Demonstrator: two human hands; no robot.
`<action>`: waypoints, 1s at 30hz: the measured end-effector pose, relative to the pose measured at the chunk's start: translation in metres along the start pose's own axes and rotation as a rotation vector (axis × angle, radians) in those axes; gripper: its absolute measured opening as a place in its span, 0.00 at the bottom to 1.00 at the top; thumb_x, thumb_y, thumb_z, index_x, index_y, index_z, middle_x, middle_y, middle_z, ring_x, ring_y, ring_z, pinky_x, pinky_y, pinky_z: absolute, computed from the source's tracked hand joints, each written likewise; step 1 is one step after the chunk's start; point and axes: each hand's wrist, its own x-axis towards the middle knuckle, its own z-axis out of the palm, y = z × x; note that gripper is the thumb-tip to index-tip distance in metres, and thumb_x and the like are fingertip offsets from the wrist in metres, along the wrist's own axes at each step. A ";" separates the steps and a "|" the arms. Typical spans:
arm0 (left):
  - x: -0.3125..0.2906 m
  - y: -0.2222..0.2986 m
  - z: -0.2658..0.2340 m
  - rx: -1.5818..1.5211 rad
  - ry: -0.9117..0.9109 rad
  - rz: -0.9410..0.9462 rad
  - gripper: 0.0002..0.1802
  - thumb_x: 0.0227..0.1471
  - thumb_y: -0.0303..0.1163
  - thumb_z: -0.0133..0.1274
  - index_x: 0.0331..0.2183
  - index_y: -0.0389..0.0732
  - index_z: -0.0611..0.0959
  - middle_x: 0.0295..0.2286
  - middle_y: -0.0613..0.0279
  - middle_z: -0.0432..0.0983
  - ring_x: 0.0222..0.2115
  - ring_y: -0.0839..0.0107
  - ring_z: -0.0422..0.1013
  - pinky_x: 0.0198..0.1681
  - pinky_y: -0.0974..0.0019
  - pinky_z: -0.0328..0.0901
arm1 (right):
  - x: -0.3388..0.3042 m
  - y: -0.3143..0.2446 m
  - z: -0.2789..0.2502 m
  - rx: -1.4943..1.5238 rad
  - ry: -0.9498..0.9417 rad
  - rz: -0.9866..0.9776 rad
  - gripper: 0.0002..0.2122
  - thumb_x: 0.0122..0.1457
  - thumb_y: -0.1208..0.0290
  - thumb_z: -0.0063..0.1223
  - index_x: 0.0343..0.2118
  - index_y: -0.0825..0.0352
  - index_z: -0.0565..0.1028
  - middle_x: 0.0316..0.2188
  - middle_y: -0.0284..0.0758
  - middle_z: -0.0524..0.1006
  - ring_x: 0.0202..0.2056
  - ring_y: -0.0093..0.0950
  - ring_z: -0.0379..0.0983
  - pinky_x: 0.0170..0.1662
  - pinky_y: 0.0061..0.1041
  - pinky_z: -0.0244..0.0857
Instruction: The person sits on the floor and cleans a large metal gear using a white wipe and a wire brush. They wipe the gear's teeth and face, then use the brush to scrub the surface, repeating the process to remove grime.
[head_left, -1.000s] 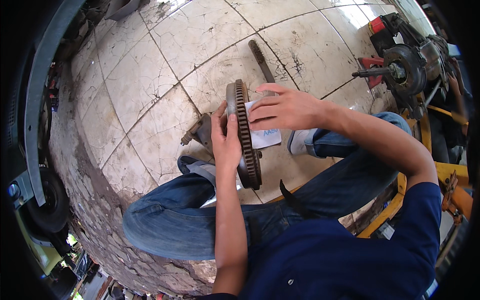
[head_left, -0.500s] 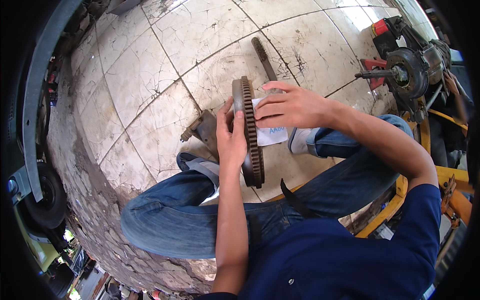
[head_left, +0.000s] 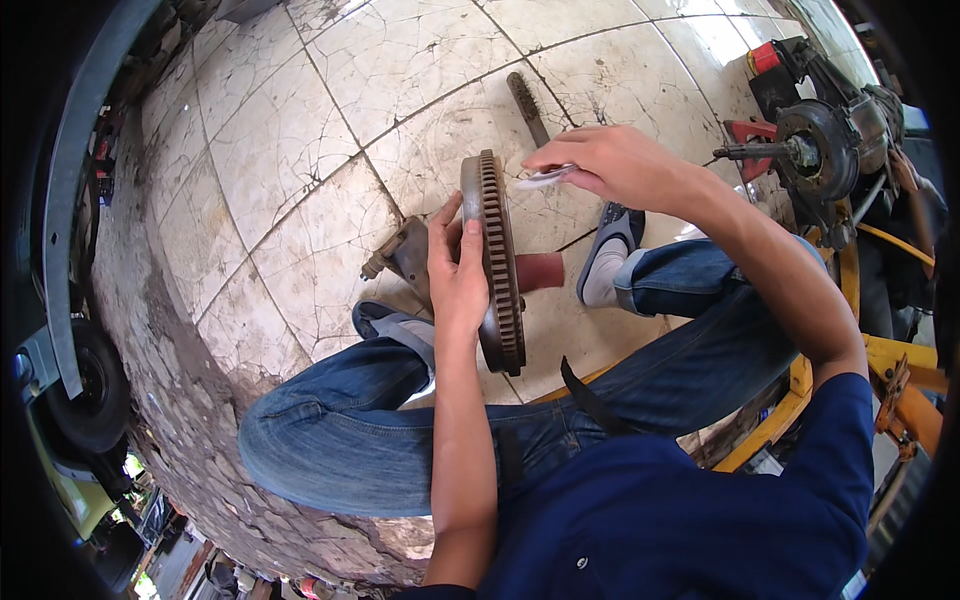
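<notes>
A heavy steel flywheel with a toothed ring gear (head_left: 497, 260) stands on edge on the floor between my feet. My left hand (head_left: 459, 270) grips its left side, thumb against the rim near the teeth. To the right of the flywheel and clear of it, my right hand (head_left: 615, 168) pinches a thin white sheet (head_left: 548, 178), seen nearly edge-on. Behind the hand lies a wire brush (head_left: 526, 105), its handle partly covered. A flat reddish-brown piece (head_left: 542, 271) shows beside the flywheel's right face; its left end is hidden.
A dirty metal part (head_left: 405, 258) lies left of the flywheel. At the right, a hub assembly (head_left: 815, 150) with a protruding shaft rests near a red stand (head_left: 750, 150). Yellow metal framing (head_left: 770, 430) runs beside my right leg. Another person's arm (head_left: 905, 170) shows at the far right.
My right hand has lifted off the flywheel's right face, moving up and right with the white sheet. The reddish-brown piece has come into view. My left hand keeps its hold.
</notes>
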 end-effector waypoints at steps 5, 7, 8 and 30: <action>-0.001 -0.001 0.000 -0.089 0.002 -0.021 0.23 0.66 0.34 0.46 0.60 0.39 0.67 0.40 0.57 0.75 0.37 0.76 0.70 0.42 0.71 0.66 | 0.000 -0.002 -0.004 -0.010 -0.196 0.147 0.21 0.59 0.73 0.53 0.56 0.60 0.69 0.39 0.43 0.80 0.41 0.46 0.76 0.45 0.41 0.68; -0.002 0.002 0.001 -0.074 0.001 -0.028 0.23 0.66 0.34 0.46 0.60 0.39 0.67 0.40 0.57 0.75 0.38 0.76 0.70 0.43 0.71 0.66 | 0.000 -0.003 -0.003 -0.029 -0.225 0.146 0.24 0.58 0.74 0.54 0.58 0.60 0.66 0.39 0.45 0.80 0.40 0.47 0.76 0.45 0.41 0.68; -0.002 0.002 0.001 -0.065 0.002 -0.021 0.23 0.66 0.34 0.46 0.60 0.39 0.67 0.40 0.57 0.75 0.38 0.76 0.70 0.43 0.71 0.66 | -0.001 -0.005 -0.002 -0.011 -0.210 0.142 0.24 0.58 0.73 0.54 0.59 0.60 0.66 0.39 0.46 0.80 0.41 0.47 0.76 0.45 0.41 0.68; -0.004 -0.002 0.006 -0.159 -0.070 -0.048 0.26 0.66 0.38 0.46 0.61 0.42 0.65 0.42 0.56 0.74 0.40 0.74 0.70 0.45 0.70 0.66 | 0.016 -0.043 0.007 0.201 0.011 0.016 0.26 0.57 0.73 0.56 0.60 0.63 0.67 0.34 0.45 0.80 0.34 0.47 0.76 0.38 0.37 0.69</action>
